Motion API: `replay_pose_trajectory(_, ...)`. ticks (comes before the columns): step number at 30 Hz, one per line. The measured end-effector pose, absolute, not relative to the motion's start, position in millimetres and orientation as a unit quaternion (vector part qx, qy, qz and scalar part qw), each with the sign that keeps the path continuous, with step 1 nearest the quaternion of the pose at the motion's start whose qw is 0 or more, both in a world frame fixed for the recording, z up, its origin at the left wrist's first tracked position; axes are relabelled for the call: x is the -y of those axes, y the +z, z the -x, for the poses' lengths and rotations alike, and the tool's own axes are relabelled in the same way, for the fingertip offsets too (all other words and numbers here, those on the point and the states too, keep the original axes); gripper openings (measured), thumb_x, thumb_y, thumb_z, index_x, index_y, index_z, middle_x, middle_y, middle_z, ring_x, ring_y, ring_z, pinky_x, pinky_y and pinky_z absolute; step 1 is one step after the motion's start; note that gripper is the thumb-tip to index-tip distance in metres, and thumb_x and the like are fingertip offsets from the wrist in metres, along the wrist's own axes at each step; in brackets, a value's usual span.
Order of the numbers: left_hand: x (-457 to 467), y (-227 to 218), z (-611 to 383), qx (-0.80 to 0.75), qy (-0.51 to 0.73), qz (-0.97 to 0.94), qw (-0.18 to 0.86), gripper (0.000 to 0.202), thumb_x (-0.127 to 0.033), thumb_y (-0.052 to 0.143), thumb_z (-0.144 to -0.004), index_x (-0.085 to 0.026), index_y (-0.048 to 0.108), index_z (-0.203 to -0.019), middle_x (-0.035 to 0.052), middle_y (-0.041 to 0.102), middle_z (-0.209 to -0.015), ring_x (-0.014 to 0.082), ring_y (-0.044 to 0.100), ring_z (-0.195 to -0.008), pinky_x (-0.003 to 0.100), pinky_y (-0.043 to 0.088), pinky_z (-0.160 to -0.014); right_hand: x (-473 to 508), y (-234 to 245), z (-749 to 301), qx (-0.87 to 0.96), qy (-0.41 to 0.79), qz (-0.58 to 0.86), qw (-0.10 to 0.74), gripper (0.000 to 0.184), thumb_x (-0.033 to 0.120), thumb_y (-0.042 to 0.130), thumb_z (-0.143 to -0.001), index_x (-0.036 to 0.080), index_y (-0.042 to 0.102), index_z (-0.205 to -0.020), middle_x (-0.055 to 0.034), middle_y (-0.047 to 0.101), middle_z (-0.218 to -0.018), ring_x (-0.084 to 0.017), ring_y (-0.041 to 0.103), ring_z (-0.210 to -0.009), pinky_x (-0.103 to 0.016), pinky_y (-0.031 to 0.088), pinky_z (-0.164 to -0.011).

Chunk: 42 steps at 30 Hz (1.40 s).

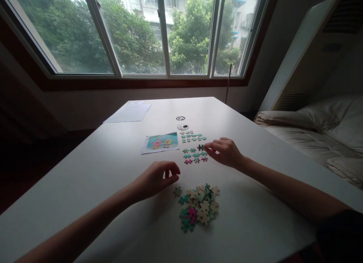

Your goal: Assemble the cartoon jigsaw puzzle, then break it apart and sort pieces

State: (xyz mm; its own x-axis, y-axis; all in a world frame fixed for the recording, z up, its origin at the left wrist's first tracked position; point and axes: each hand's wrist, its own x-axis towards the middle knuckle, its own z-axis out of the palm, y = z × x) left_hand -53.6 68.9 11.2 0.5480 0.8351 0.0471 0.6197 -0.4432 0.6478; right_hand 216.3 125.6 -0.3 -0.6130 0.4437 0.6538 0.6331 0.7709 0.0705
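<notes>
Between thumb and fingertips, my right hand (225, 151) pinches a dark green and red puzzle piece (200, 147) above the right side of the laid-out pieces. Small teal, green and pink puzzle pieces (196, 155) lie spaced apart in short rows on the white table. My left hand (161, 176) hovers left of the pile, its fingers loosely curled, with nothing visible in them. Below it is a loose heap of puzzle pieces (200, 206), some face up in teal and pink, others showing pale backs. A cartoon picture sheet (162, 142) lies left of the rows.
The white table (113, 149) stretches toward the window (141, 32). White paper (129, 112) lies at its far left corner. Two round fittings (183, 127) sit in the tabletop beyond the rows. A padded sofa (312, 127) stands at the right.
</notes>
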Motion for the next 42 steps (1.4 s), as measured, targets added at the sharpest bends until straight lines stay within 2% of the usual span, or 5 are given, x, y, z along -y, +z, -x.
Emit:
replay_pose_trajectory(5, -67.5, 10.6, 57.3, -0.389, 0.111, -0.880, 0.249, 0.015, -0.024, 0.052, -0.077, -0.018, 0.061, -0.087, 0.0017, 0.059, -0.076, 0.0107, 0.050, -0.060, 0.022, 0.041, -0.058, -136.2, 1.6, -224.2, 0.874, -0.148, 0.340, 0.314, 0.024, 0.033, 0.044, -0.086, 0.019, 0.064, -0.084, 0.0004, 0.062, -0.061, -0.008, 0.048, -0.051, -0.024, 0.032, -0.058)
replay_pose_trajectory(18, -62.5, 18.5, 55.9, -0.362, 0.059, -0.881, 0.299, 0.019, -0.031, 0.057, -0.077, -0.021, 0.062, -0.092, 0.0020, 0.054, -0.083, 0.0106, 0.051, -0.064, 0.021, 0.041, -0.058, -137.1, 7.4, -225.1, 0.876, -0.135, 0.354, 0.298, 0.026, 0.034, 0.043, -0.086, 0.020, 0.065, -0.086, -0.0004, 0.063, -0.063, -0.009, 0.049, -0.052, -0.025, 0.034, -0.059)
replay_pose_trajectory(21, -61.4, 20.7, 55.5, -0.358, 0.057, -0.882, 0.301, 0.017, -0.029, 0.055, -0.079, -0.020, 0.062, -0.091, 0.0021, 0.054, -0.082, 0.0105, 0.051, -0.064, 0.021, 0.041, -0.058, -138.9, 12.5, -225.6, 0.886, -0.090, 0.380, 0.250, 0.025, 0.034, 0.044, -0.084, 0.020, 0.065, -0.085, -0.0001, 0.063, -0.064, -0.008, 0.050, -0.053, -0.023, 0.034, -0.058)
replay_pose_trajectory(28, -59.0, 23.7, 54.5, -0.347, 0.040, -0.881, 0.319, 0.016, -0.026, 0.057, -0.076, -0.021, 0.063, -0.090, 0.0017, 0.054, -0.083, 0.0107, 0.051, -0.065, 0.021, 0.041, -0.057, -150.7, 21.2, -241.4, 0.912, 0.129, 0.387, 0.042, 0.021, 0.036, 0.053, -0.077, 0.020, 0.068, -0.081, -0.0007, 0.063, -0.066, -0.008, 0.052, -0.052, -0.019, 0.033, -0.049)
replay_pose_trajectory(42, -61.4, 22.3, 58.6, -0.384, 0.032, -0.893, 0.234, 0.019, -0.030, 0.053, -0.077, -0.022, 0.057, -0.094, 0.0024, 0.056, -0.084, 0.0131, 0.051, -0.065, 0.022, 0.038, -0.056, -141.1, 35.1, -242.0, 0.905, 0.116, 0.410, -0.001, 0.017, 0.032, 0.056, -0.075, 0.020, 0.067, -0.080, -0.0016, 0.063, -0.068, -0.009, 0.052, -0.055, -0.020, 0.032, -0.048)
